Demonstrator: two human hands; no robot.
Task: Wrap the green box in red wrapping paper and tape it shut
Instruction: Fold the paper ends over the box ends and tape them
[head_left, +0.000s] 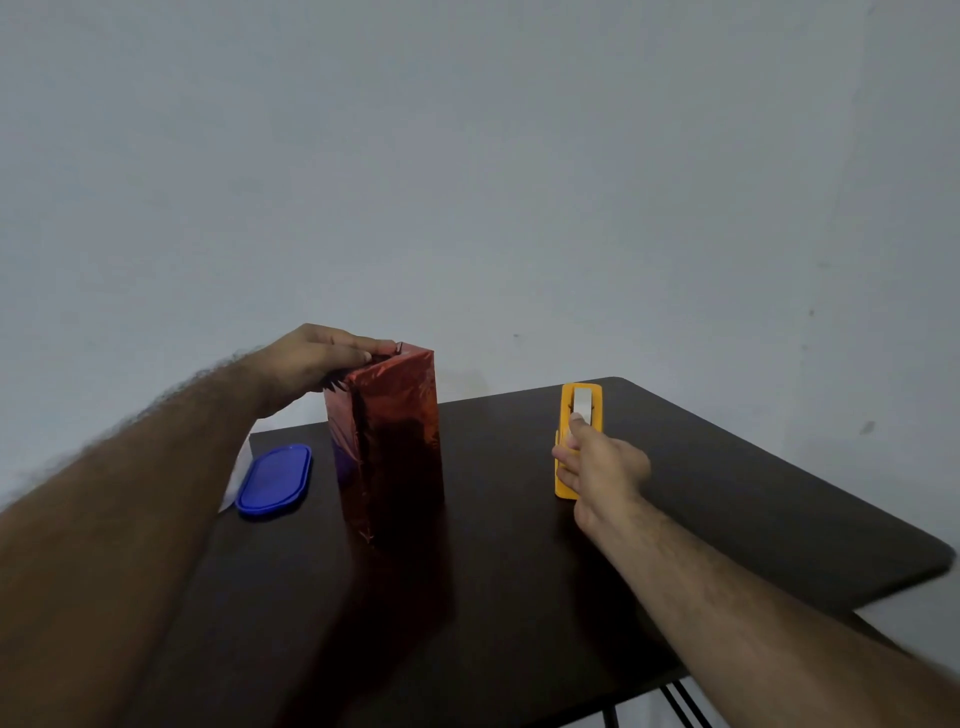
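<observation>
A tall box covered in shiny red wrapping paper (392, 441) stands upright on the dark table (727, 493); no green shows. My left hand (317, 358) rests on its top left edge, fingers laid over the folded paper. At the right, a yellow tape dispenser (587, 400) with a white tape roll stands on the table. My right hand (597, 467) is at the dispenser, fingers curled at its near side, one fingertip on the white tape.
A blue oval lid (275, 480) lies left of the box, on something pale at the table's left edge. A plain grey wall rises behind. The table's right corner is rounded, and dark metal legs show below its front edge.
</observation>
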